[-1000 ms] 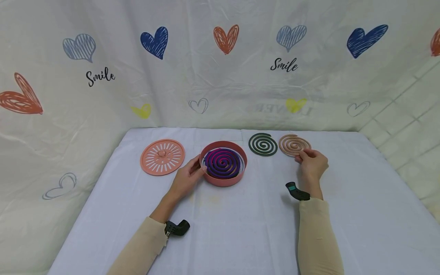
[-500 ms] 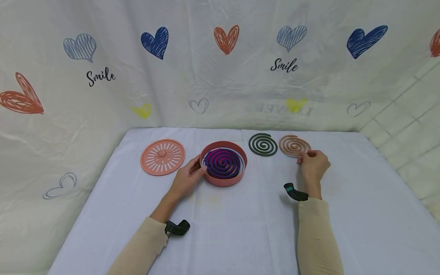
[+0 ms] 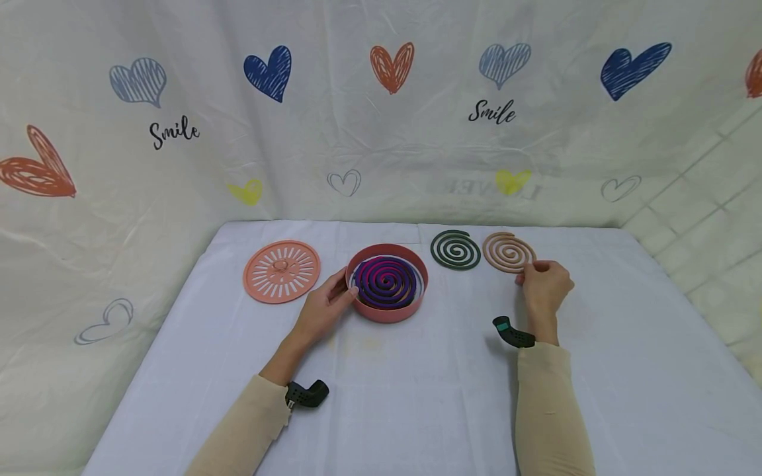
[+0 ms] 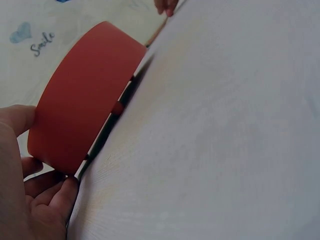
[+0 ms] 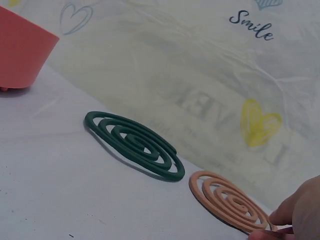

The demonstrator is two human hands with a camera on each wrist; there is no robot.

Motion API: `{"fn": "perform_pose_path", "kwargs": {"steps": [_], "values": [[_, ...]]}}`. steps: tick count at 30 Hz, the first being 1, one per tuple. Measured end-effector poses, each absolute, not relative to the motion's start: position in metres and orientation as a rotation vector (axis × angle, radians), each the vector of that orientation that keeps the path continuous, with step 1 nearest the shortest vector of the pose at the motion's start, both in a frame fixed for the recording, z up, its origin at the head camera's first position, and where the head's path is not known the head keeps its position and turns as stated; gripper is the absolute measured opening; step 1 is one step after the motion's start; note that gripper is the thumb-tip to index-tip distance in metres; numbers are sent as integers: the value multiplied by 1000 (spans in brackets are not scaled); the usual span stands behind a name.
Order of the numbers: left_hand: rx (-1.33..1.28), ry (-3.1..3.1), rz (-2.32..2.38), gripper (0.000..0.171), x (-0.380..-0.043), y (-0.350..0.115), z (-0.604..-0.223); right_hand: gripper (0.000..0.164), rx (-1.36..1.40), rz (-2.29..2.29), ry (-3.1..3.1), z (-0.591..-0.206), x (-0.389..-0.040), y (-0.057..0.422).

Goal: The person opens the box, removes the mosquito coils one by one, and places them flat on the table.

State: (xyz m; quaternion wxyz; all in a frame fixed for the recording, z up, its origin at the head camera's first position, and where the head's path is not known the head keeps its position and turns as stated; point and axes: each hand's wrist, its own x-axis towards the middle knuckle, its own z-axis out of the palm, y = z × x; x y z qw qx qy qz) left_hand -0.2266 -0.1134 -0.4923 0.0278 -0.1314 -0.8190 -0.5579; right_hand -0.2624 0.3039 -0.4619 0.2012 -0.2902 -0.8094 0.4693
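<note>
My left hand (image 3: 324, 305) holds the left side of a round red mosquito coil holder (image 3: 387, 317), thumb over the rim. Short feet show under the holder in the left wrist view. Purple and magenta mosquito coils (image 3: 387, 283) lie inside it. Far to the right, my right hand (image 3: 544, 287) pinches the near right edge of a tan mosquito coil (image 3: 508, 252), which lies about flat on the table. A dark green mosquito coil (image 5: 135, 146) lies between the holder and the tan coil. The right fingertips are partly cut off in the right wrist view.
A slotted orange lid (image 3: 282, 272) with a small knob lies left of the holder. White cloth (image 3: 417, 396) covers the table. Behind its far edge hangs a curtain (image 3: 381, 145) printed with hearts and words.
The right hand has shifted very slightly to the right, and the tan coil's edge moved a little with it. The left hand and the holder stay in place.
</note>
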Motion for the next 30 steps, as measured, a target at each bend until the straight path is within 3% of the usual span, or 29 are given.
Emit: {"fn": "perform_pose_path", "kwargs": {"steps": [12,30], "values": [[-398,-2531,-1717,62,-228,-114,-494,38,-806,1136,-2233,-459,-263,305],[-404,-2531,-1718,63,-228,-114,-493,42,-748,1269,-2077,-432,-263,295]]}}
